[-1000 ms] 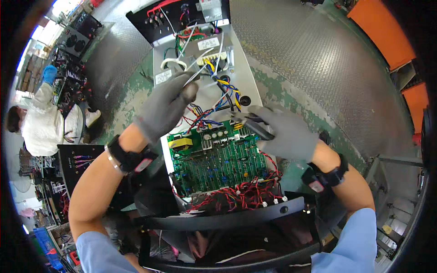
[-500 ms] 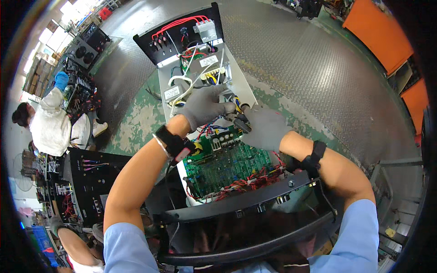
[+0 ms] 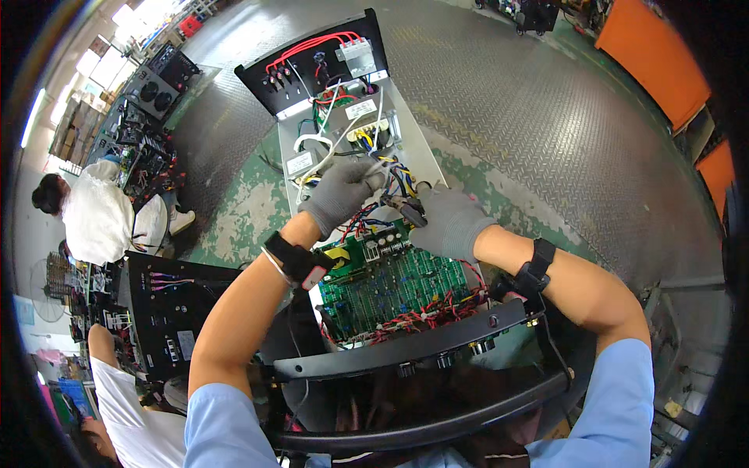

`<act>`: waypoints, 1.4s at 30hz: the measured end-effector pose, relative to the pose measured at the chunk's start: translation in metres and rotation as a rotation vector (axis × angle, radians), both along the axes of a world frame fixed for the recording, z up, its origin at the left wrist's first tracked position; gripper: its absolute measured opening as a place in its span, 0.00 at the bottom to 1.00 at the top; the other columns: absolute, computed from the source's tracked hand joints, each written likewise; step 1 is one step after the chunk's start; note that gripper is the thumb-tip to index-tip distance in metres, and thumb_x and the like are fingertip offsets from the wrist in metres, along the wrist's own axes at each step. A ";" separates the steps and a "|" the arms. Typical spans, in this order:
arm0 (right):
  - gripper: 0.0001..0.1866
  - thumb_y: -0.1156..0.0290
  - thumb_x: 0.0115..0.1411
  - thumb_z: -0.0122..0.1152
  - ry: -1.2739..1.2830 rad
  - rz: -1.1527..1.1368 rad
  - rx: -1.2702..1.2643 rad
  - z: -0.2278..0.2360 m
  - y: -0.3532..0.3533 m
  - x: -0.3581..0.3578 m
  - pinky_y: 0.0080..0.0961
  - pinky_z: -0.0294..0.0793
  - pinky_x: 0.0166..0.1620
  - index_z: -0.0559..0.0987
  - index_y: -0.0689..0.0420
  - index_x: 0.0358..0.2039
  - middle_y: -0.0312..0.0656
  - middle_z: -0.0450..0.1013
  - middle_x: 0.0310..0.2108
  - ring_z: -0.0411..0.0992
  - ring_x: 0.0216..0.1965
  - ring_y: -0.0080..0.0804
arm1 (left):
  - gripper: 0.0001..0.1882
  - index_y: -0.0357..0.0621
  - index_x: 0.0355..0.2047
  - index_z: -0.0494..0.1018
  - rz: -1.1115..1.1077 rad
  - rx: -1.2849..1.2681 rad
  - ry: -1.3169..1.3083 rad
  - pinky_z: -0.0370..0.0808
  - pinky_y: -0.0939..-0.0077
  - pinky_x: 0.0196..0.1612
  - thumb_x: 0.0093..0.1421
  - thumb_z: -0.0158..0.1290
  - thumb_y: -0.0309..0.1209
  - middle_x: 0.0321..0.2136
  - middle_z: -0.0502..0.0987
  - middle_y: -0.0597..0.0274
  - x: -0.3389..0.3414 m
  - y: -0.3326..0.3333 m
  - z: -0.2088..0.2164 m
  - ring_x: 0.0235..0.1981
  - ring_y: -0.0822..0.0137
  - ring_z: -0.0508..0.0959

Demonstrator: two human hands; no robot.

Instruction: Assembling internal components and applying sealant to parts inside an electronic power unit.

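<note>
A long, open metal chassis [image 3: 421, 148] lies before me, filled with wiring and circuit boards. My left hand [image 3: 342, 195], in a grey glove, is closed in a pinch above the wires; a pale sliver shows at its fingertips, too small to name. In my right hand [image 3: 451, 221], also gloved, is a dark tool that looks like a pair of cutters [image 3: 411, 212], its head over the wires. Between the hands runs a bundle of blue, yellow and black wires [image 3: 402, 178]. White strips like cable ties [image 3: 380, 117] stick up farther back. Nearer me lies a green circuit board [image 3: 398, 285].
A black front panel with knobs [image 3: 406, 355] closes the near end; a black rear panel with red wires [image 3: 312, 62] stands at the far end. At left are a black unit [image 3: 168, 312], a seated person in white [image 3: 97, 210] and another person's sleeve [image 3: 133, 398]. Orange panels [image 3: 655, 58] stand right.
My left hand has drawn back left from the wire bundle, its fingers now pinched. The right hand with the cutters has shifted slightly left. At lower left, another person has moved into view.
</note>
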State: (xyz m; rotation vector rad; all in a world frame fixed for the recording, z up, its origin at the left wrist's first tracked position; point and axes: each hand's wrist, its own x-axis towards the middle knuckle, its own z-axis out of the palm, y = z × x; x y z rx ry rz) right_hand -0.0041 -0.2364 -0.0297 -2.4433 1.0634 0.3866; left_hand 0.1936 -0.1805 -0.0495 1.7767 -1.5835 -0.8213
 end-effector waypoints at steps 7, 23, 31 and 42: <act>0.31 0.56 0.47 0.57 -0.083 0.071 -0.173 -0.003 0.006 0.003 0.42 0.71 0.48 0.68 0.66 0.46 0.59 0.68 0.44 0.70 0.46 0.53 | 0.13 0.41 0.39 0.75 -0.110 0.030 0.050 0.71 0.72 0.34 0.55 0.51 0.31 0.27 0.75 0.54 -0.008 0.006 -0.002 0.28 0.67 0.75; 0.28 0.59 0.50 0.58 -0.052 0.224 -0.258 -0.001 0.004 0.003 0.40 0.71 0.48 0.70 0.66 0.46 0.55 0.68 0.45 0.68 0.48 0.51 | 0.17 0.38 0.30 0.78 0.113 -0.084 0.091 0.70 0.74 0.39 0.64 0.47 0.38 0.28 0.78 0.60 -0.001 0.005 0.003 0.33 0.70 0.74; 0.23 0.61 0.51 0.56 -0.047 0.155 -0.124 0.015 0.007 0.009 0.39 0.72 0.47 0.73 0.65 0.42 0.53 0.71 0.41 0.71 0.45 0.48 | 0.16 0.39 0.27 0.78 0.128 -0.036 0.190 0.66 0.77 0.31 0.63 0.46 0.37 0.21 0.73 0.66 -0.006 0.004 0.002 0.24 0.74 0.68; 0.29 0.62 0.47 0.58 -0.090 0.541 -0.263 0.047 -0.014 0.024 0.38 0.69 0.48 0.70 0.61 0.50 0.53 0.69 0.43 0.69 0.45 0.49 | 0.19 0.44 0.28 0.71 0.562 -0.091 0.932 0.55 0.77 0.15 0.66 0.38 0.42 0.12 0.58 0.72 0.049 0.043 0.012 0.13 0.75 0.60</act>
